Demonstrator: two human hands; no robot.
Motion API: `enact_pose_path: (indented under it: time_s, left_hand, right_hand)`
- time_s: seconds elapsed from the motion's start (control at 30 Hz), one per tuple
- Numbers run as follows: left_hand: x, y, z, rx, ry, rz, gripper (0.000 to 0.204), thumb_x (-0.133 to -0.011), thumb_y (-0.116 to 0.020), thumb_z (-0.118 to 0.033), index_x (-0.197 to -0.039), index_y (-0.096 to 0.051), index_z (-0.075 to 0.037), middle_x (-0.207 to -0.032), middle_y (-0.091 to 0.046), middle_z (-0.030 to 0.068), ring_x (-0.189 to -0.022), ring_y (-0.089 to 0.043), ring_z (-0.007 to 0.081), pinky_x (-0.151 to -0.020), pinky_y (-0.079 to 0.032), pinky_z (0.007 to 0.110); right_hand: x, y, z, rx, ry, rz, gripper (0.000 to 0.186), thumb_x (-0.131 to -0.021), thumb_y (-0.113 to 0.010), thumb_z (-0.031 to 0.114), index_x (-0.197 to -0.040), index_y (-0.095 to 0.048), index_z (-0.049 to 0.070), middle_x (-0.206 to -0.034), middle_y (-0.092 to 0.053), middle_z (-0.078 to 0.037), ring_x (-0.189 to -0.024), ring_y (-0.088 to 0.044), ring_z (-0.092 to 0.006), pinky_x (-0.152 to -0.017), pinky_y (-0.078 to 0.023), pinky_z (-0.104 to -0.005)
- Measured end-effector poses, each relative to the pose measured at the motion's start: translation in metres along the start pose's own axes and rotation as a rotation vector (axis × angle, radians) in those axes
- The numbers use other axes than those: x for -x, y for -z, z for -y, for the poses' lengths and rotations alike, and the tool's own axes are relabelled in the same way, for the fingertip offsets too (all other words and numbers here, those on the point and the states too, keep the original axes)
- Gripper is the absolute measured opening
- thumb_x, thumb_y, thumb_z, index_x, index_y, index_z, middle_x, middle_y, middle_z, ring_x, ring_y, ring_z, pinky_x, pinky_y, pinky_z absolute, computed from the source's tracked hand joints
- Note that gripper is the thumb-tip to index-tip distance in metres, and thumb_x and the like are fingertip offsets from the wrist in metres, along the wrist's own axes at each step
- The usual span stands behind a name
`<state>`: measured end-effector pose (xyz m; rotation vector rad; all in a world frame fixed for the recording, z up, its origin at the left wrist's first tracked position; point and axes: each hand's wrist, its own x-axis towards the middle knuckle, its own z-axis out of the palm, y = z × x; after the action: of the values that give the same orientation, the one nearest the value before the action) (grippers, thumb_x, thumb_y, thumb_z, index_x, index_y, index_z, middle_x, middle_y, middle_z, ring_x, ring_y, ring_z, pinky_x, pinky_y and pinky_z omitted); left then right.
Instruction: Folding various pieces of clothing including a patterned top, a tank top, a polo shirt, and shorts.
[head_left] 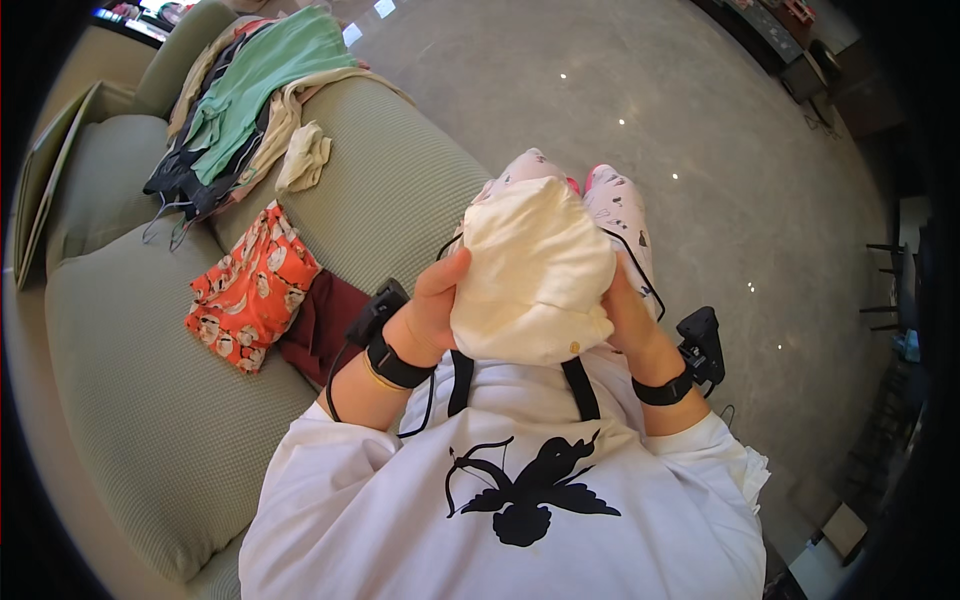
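In front of my lap I hold up a soft cream cloth garment (535, 270), folded or bunched into a rounded shape, with a small gold-brown round mark near its lower right edge. Its exact kind I cannot make out. My left hand (437, 300) grips its left side, thumb on the near face. At the opposite edge my right hand (628, 305) closes on the cloth, its fingers partly hidden behind it. To the left, an orange-red patterned garment (255, 290) lies folded on the sofa, partly over a dark red cloth (325, 322).
The green ribbed sofa (130, 400) stretches along my left. A heap of clothes with a green garment (265, 75) on top lies at its far part, beside a small cream cloth (304, 158). Grey shiny floor (740, 200) extends ahead and right. Black cables hang near both wrists.
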<state>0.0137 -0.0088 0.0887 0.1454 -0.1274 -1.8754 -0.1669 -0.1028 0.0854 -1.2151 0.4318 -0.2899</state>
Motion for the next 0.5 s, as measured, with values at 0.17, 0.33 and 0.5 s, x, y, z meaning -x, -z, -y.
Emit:
enact_pose_path:
  time_s: [0.17, 0.33, 0.5]
  left_hand:
    - [-0.005, -0.009, -0.013, -0.308, -0.007, -0.157, 0.063, -0.081, -0.06, -0.025, -0.132, -0.029, -0.002, -0.125, -0.045, 0.0125, -0.113, -0.048, 0.0214, -0.094, -0.039, 0.035]
    - [-0.035, -0.028, -0.033, -0.818, -0.235, -0.457, 0.061, -0.076, -0.067, -0.017, -0.125, -0.036, 0.001, -0.11, -0.056, 0.0117, -0.096, -0.057, 0.018, -0.084, -0.046, 0.029]
    - [-0.064, -0.059, -0.066, -0.992, -0.668, -0.373, 0.053, -0.076, -0.065, -0.003, -0.122, -0.039, 0.004, -0.099, -0.058, 0.0094, -0.09, -0.057, 0.0152, -0.082, -0.046, 0.026]
  right_hand:
    - [0.005, 0.013, 0.02, -0.32, 0.283, 0.021, 0.061, -0.086, -0.051, 0.033, -0.132, -0.029, -0.002, -0.13, -0.04, -0.012, -0.118, -0.04, -0.0183, -0.097, -0.032, -0.0318]
    - [-0.005, 0.025, 0.044, -0.095, 0.116, -0.51, 0.062, -0.078, -0.064, 0.005, -0.13, -0.03, 0.0, -0.108, -0.057, -0.01, -0.097, -0.055, -0.0131, -0.081, -0.045, -0.0246]
    - [-0.032, 0.034, 0.079, 0.107, 0.466, -0.436, 0.033, -0.079, -0.061, 0.001, -0.11, -0.053, 0.0, -0.095, -0.06, -0.006, -0.083, -0.056, -0.0111, -0.076, -0.044, -0.0215]
